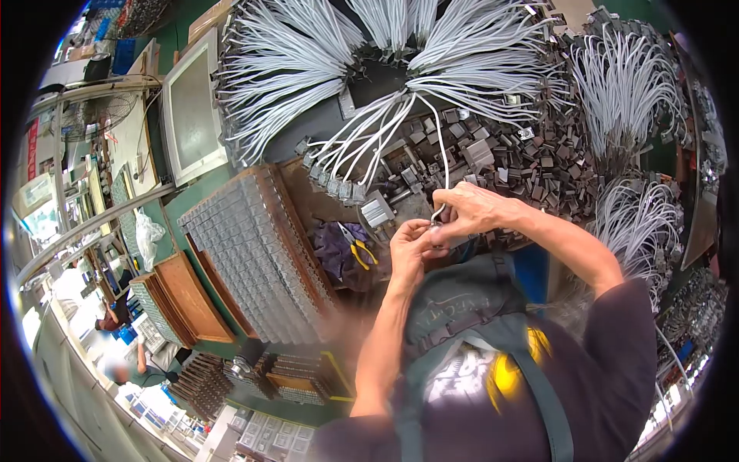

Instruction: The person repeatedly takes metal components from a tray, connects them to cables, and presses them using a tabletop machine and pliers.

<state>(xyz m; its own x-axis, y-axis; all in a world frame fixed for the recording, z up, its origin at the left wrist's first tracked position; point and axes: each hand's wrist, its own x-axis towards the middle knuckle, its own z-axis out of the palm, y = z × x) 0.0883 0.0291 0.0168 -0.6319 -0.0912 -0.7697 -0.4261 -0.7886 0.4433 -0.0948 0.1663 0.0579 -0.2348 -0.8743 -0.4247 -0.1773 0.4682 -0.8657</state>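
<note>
A single white cable [443, 142] runs down from a tied bundle to my two hands, which meet in front of my chest. My right hand [471, 209] is closed on this cable, with thumb and fingers pinched near its end. The fingertips of my left hand [413, 245] press together around the cable's tip, just below the right fingers. A small dark bit shows at the tip, but the fingers hide what it is. Several loose white cables with metal blocks [346, 189] at their ends hang beside the single one.
Large fans of white cables [493, 61] lie across the bench. A heap of small metal pieces [493, 154] spreads below them. Yellow-handled pliers [359, 248] rest on dark cloth [329, 250] left of my hands. A tray of metal parts [254, 246] stands farther left. Other people work far left.
</note>
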